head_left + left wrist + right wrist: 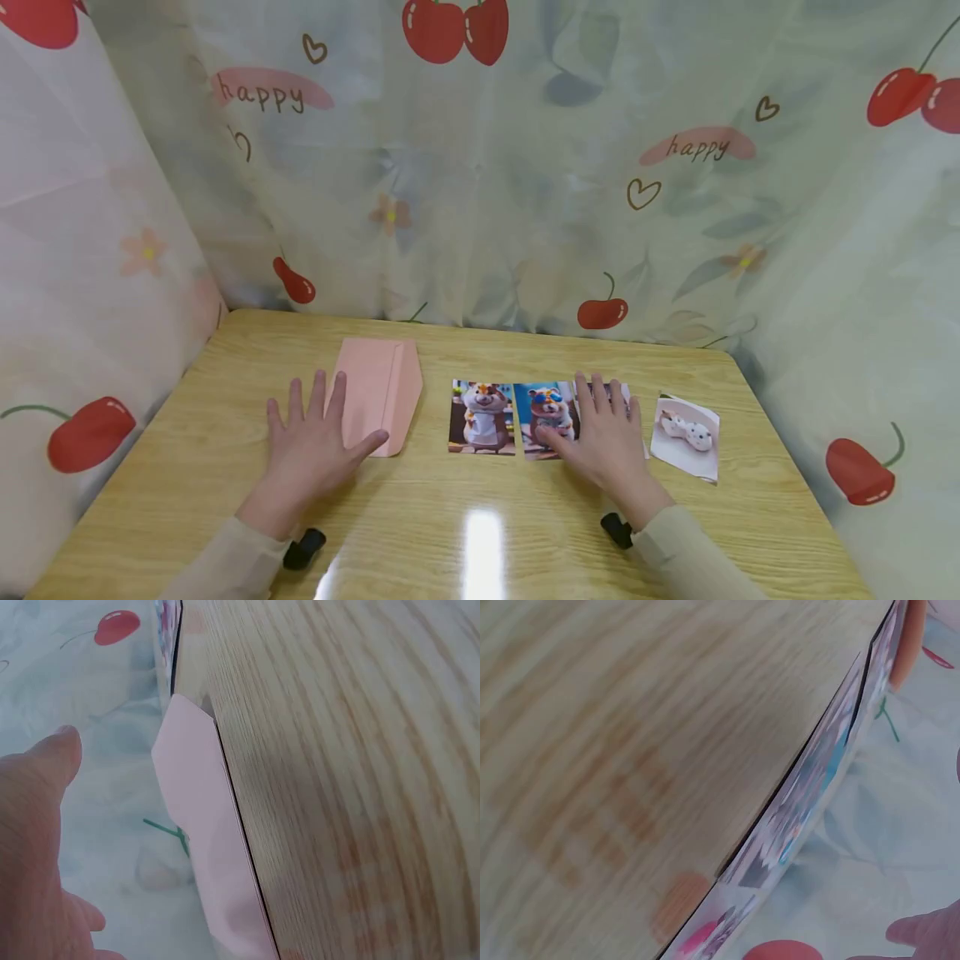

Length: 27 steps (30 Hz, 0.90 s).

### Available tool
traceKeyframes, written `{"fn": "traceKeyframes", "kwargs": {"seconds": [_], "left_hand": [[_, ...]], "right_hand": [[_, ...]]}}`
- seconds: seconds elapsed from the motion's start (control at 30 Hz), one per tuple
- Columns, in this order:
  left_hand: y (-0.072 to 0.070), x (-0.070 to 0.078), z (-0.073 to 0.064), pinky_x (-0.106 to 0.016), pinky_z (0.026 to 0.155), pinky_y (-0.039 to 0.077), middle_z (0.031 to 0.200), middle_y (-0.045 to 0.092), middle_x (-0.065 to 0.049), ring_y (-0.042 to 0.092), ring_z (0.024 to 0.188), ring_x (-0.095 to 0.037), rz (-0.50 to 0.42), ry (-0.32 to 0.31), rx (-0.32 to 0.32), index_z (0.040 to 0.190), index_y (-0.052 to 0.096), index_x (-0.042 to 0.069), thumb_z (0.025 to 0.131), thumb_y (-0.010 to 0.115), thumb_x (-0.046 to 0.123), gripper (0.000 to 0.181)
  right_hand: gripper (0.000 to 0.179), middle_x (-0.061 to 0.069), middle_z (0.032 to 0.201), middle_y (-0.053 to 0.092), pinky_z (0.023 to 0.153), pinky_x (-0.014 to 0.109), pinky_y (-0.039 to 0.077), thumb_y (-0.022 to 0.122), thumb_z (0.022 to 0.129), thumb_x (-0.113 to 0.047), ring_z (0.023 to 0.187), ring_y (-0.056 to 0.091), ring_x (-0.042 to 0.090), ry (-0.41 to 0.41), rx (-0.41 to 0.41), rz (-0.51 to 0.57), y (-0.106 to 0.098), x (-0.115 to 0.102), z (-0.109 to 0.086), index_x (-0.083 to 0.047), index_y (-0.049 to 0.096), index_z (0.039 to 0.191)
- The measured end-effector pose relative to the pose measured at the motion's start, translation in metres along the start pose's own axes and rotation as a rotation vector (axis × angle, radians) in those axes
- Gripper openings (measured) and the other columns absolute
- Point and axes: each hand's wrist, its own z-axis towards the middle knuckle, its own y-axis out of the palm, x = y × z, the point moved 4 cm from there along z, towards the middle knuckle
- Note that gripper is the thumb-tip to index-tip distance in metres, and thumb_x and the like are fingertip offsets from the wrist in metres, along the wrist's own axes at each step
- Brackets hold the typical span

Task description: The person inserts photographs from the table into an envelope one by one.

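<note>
A pink envelope (369, 392) lies on the wooden table with its pointed flap opened to the right. My left hand (311, 446) is spread with straight fingers over the envelope's left side; in the left wrist view a gap shows between the hand and the envelope (202, 817). To the right lie photo cards in a row: a hamster in a white apron (482, 421), then a hamster with blue goggles (546, 408). My right hand (606, 433) is spread above the goggles card's right edge and a third card, which it mostly hides. Neither hand holds anything.
A card with white animal-shaped figures (686, 435) lies tilted at the row's right end. The table (420, 525) is bordered by a cherry-print curtain (480, 192) at the back and both sides. Black straps (303, 550) show at both wrists.
</note>
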Motion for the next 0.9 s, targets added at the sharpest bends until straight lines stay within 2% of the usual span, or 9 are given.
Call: {"fn": "traceKeyframes", "kwargs": {"seconds": [0.2,0.33,0.43,0.67,0.9], "left_hand": [[-0.001,0.005,0.003,-0.071,0.102,-0.004,0.156,0.01,-0.027,0.003,0.138,-0.056,-0.029,-0.002,0.014,0.154,0.012,0.005,0.076,0.045,0.084,0.116],[0.001,0.004,0.007,-0.072,0.101,0.004,0.155,0.013,-0.028,0.009,0.135,-0.058,-0.071,-0.019,0.015,0.154,0.012,0.003,0.073,0.049,0.085,0.121],[0.004,0.002,0.01,-0.073,0.1,0.007,0.154,0.014,-0.03,0.011,0.134,-0.059,-0.108,-0.044,0.008,0.153,0.01,0.002,0.071,0.051,0.085,0.124],[0.013,-0.002,0.015,-0.072,0.1,0.012,0.152,0.016,-0.032,0.013,0.133,-0.06,-0.155,-0.082,-0.017,0.153,0.006,0.0,0.068,0.048,0.089,0.13],[0.023,-0.002,0.023,-0.07,0.097,0.025,0.148,0.02,-0.035,0.027,0.126,-0.059,-0.198,-0.112,-0.051,0.152,0.003,-0.003,0.064,0.049,0.09,0.136]], "right_hand": [[0.112,0.019,0.157,0.016,0.108,0.063,0.002,0.04,0.075,-0.086,0.143,0.008,0.043,0.02,0.006,0.04,0.0,-0.002,0.005,-0.012,0.013,0.156],[0.113,0.02,0.155,0.022,0.108,0.064,0.01,0.039,0.074,-0.087,0.141,0.016,0.044,0.032,0.005,0.101,0.001,-0.006,0.008,-0.011,0.016,0.155],[0.114,0.021,0.152,0.029,0.105,0.064,0.02,0.04,0.074,-0.088,0.137,0.026,0.044,0.076,-0.022,0.195,0.003,-0.009,0.01,-0.01,0.017,0.155],[0.11,0.02,0.139,0.047,0.093,0.058,0.041,0.05,0.072,-0.084,0.124,0.047,0.038,0.224,-0.037,0.463,0.005,-0.018,0.017,-0.009,0.03,0.149],[0.107,0.014,0.133,0.052,0.087,0.052,0.046,0.054,0.07,-0.084,0.115,0.055,0.032,0.275,-0.084,0.615,0.011,-0.034,0.024,-0.015,0.033,0.148]]}}
